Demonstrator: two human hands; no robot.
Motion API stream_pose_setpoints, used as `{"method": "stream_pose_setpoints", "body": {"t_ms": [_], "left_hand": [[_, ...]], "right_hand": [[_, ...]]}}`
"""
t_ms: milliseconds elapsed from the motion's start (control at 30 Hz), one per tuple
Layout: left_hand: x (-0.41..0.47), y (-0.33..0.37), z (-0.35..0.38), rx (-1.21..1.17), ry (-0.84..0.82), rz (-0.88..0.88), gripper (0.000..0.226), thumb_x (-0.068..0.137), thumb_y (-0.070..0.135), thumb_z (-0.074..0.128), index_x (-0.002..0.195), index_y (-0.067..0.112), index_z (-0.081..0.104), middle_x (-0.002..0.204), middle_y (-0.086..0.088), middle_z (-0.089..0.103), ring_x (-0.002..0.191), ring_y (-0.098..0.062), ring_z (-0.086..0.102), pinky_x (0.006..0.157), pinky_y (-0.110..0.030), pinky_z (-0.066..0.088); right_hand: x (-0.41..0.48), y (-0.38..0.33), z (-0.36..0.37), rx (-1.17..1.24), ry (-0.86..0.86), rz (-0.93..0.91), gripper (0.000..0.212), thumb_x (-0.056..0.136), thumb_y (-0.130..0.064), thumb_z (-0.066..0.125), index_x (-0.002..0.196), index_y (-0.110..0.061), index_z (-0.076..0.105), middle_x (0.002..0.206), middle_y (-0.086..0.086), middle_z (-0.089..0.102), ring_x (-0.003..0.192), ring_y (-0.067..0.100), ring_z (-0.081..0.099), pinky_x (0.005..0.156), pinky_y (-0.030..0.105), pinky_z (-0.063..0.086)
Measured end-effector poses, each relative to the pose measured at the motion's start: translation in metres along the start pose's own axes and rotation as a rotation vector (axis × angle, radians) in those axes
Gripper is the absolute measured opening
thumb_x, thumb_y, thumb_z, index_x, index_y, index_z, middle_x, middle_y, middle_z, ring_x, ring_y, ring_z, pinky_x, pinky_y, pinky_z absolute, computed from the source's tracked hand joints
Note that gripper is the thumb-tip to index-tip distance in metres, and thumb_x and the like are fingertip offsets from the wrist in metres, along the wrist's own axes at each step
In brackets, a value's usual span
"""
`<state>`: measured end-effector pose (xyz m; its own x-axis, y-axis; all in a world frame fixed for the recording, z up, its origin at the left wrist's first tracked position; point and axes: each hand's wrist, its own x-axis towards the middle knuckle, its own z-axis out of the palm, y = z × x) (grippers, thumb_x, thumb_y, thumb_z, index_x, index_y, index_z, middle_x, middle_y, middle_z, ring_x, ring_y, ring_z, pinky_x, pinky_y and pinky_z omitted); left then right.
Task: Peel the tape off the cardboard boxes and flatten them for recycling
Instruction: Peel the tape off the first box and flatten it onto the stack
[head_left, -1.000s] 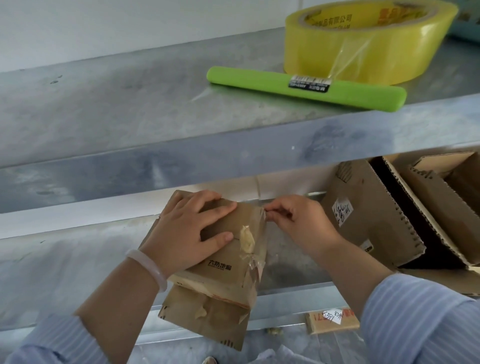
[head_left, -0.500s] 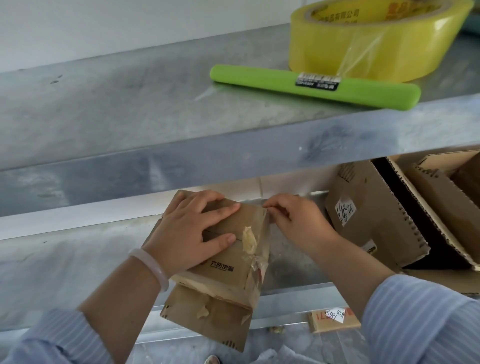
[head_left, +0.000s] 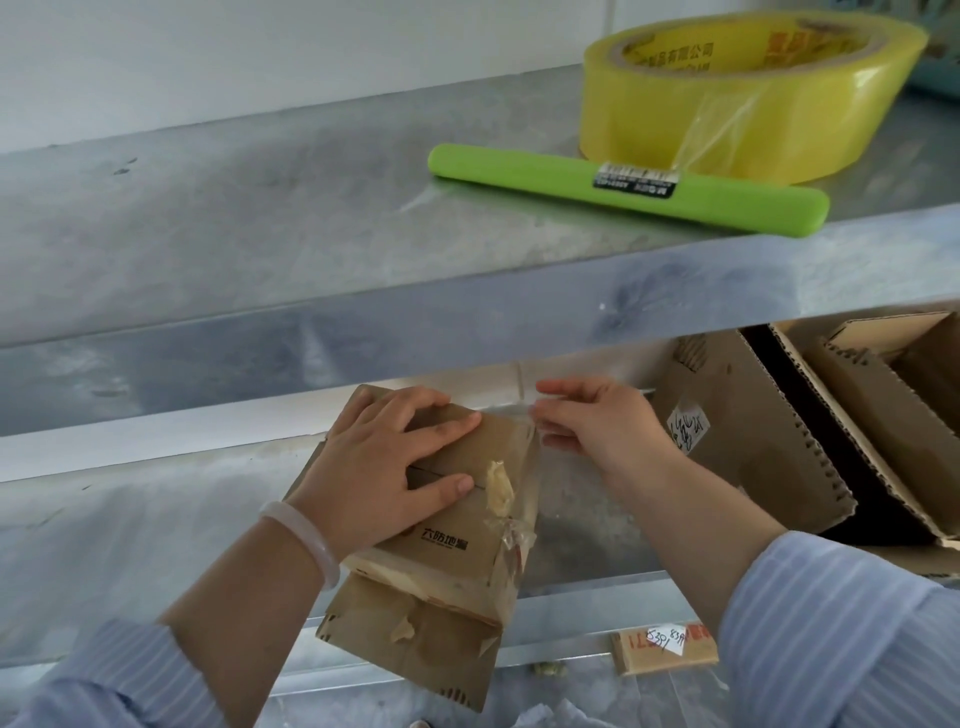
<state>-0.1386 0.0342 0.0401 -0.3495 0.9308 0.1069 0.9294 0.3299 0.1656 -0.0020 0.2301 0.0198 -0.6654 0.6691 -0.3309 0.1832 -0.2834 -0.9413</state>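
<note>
A small brown cardboard box (head_left: 457, 561) with black printed characters sits on the lower metal shelf, one flap hanging over the shelf's front edge. My left hand (head_left: 384, 467) lies on top of the box with spread fingers and holds it down. My right hand (head_left: 592, 421) pinches a strip of clear tape (head_left: 530, 415) at the box's upper right corner. Torn tape remnants cling to the box's right edge.
Larger open cardboard boxes (head_left: 779, 431) stand to the right on the same shelf. On the upper shelf (head_left: 260, 234) lie a yellow tape roll (head_left: 743, 88) and a green handle-shaped tool (head_left: 628, 192). A small labelled cardboard piece (head_left: 665, 647) lies below.
My right hand has lifted slightly up and right from the box corner, drawing the clear tape with it. My left hand stays on the box.
</note>
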Motion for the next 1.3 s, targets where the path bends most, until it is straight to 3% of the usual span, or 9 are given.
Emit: {"method": "stream_pose_setpoints", "body": {"t_ms": [67,200,433,600,700,867,1000,1200,1300], "left_hand": [[0.0,0.0,-0.001,-0.008,-0.007,-0.01,0.061,0.081,0.083,0.022,0.137,0.059,0.034,0.14,0.022,0.033,0.125,-0.005,0.024,0.11,-0.033,0.02],[0.002,0.0,-0.001,-0.013,-0.004,-0.011,0.061,0.08,0.082,0.024,0.136,0.06,0.035,0.141,0.021,0.034,0.126,-0.005,0.025,0.11,-0.032,0.02],[0.0,0.001,-0.001,-0.023,0.023,0.0,0.059,0.082,0.078,0.03,0.136,0.056,0.04,0.139,0.019,0.038,0.124,-0.003,0.025,0.109,-0.034,0.022],[0.001,0.0,0.0,-0.008,-0.001,-0.023,0.061,0.08,0.082,0.025,0.136,0.06,0.036,0.14,0.022,0.034,0.124,-0.004,0.024,0.107,-0.028,0.016],[0.001,0.0,0.0,-0.009,-0.005,-0.038,0.061,0.079,0.083,0.025,0.136,0.061,0.035,0.141,0.023,0.033,0.125,-0.005,0.024,0.106,-0.026,0.014],[0.001,0.001,0.0,-0.011,0.001,-0.029,0.061,0.08,0.082,0.026,0.136,0.059,0.037,0.141,0.021,0.035,0.124,-0.003,0.022,0.108,-0.028,0.016],[0.0,0.001,0.0,-0.005,-0.007,-0.025,0.061,0.08,0.081,0.026,0.137,0.059,0.036,0.142,0.02,0.034,0.125,-0.002,0.021,0.107,-0.028,0.014],[0.001,0.002,-0.001,-0.003,-0.014,-0.028,0.064,0.079,0.082,0.024,0.137,0.059,0.036,0.142,0.02,0.034,0.124,-0.002,0.02,0.109,-0.028,0.015],[0.002,0.003,-0.002,-0.011,-0.023,-0.039,0.063,0.078,0.082,0.023,0.136,0.06,0.035,0.142,0.02,0.033,0.125,-0.003,0.021,0.11,-0.03,0.016]], "right_hand": [[-0.003,-0.01,0.001,-0.114,0.067,-0.141,0.019,0.08,-0.008,0.076,0.094,-0.02,0.071,0.076,0.0,0.073,0.071,0.013,0.069,0.073,0.027,0.059],[-0.02,-0.012,0.004,-0.262,0.091,-0.369,0.022,0.082,-0.017,0.076,0.089,-0.037,0.069,0.079,-0.013,0.073,0.074,0.0,0.068,0.067,0.009,0.05],[-0.025,-0.006,0.005,0.188,-0.004,-0.079,0.025,0.084,-0.002,0.071,0.107,-0.012,0.067,0.083,0.003,0.07,0.08,0.012,0.067,0.082,0.031,0.056],[-0.036,-0.01,0.009,-0.163,0.109,-0.416,0.025,0.081,-0.007,0.076,0.095,-0.025,0.068,0.078,-0.007,0.073,0.074,0.0,0.068,0.068,0.008,0.048],[-0.043,-0.007,0.01,-0.208,0.1,-0.514,0.027,0.082,-0.009,0.075,0.094,-0.032,0.068,0.081,-0.01,0.072,0.079,0.005,0.068,0.073,0.014,0.051],[-0.031,-0.011,0.006,-0.075,0.07,-0.244,0.028,0.078,-0.005,0.077,0.1,-0.02,0.068,0.083,0.003,0.073,0.076,0.011,0.07,0.063,0.023,0.057],[-0.025,-0.01,0.002,-0.026,0.031,-0.05,0.025,0.074,-0.006,0.081,0.095,-0.015,0.07,0.097,0.012,0.07,0.087,0.023,0.072,0.056,0.024,0.053],[-0.026,-0.021,0.003,-0.413,0.036,-0.161,0.014,0.072,-0.016,0.079,0.073,-0.03,0.076,0.071,-0.019,0.071,0.07,-0.001,0.065,0.051,0.014,0.048],[-0.022,-0.024,0.011,-0.541,0.065,-0.232,0.017,0.072,-0.017,0.075,0.074,-0.033,0.073,0.066,-0.017,0.068,0.065,-0.003,0.061,0.053,0.008,0.04]]}}
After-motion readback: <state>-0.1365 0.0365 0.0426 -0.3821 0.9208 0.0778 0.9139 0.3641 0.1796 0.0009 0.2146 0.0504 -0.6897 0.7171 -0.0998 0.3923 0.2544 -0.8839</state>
